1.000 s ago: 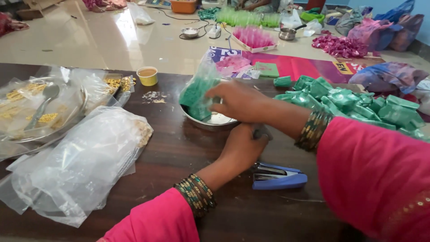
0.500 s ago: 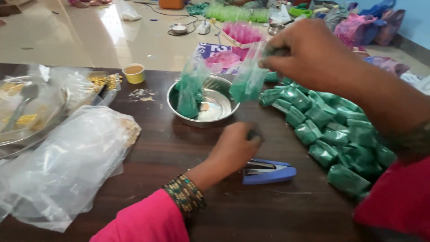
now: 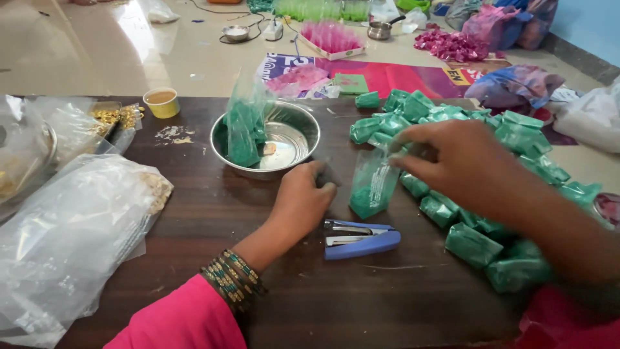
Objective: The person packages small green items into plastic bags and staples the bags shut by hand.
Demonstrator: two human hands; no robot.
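the pouch (image 3: 373,184) is a small clear plastic packet with green powder settled in its bottom corner, its upper part limp and see-through; it hangs upright just above the dark table (image 3: 400,310), between the steel bowl (image 3: 290,139) and the heap of folded green packets (image 3: 491,213). it looks light and soft, a thin film that would crumple and might slip, so the open top edge seems the sensible place to pinch it, keeping the weighted bottom down so nothing spills. the right hand (image 3: 458,161) holds it there, fingers closed on the top rim, though motion blur hides the exact grip. the left hand (image 3: 303,200) rests loosely curled on the table beside the bowl's rim, and i cannot tell whether it holds anything. a blue stapler (image 3: 361,238) lies just below the pouch. a second half-filled green pouch (image 3: 244,129) leans inside the bowl. further left sit big clear bags (image 3: 71,239) and a small yellow cup (image 3: 161,102).
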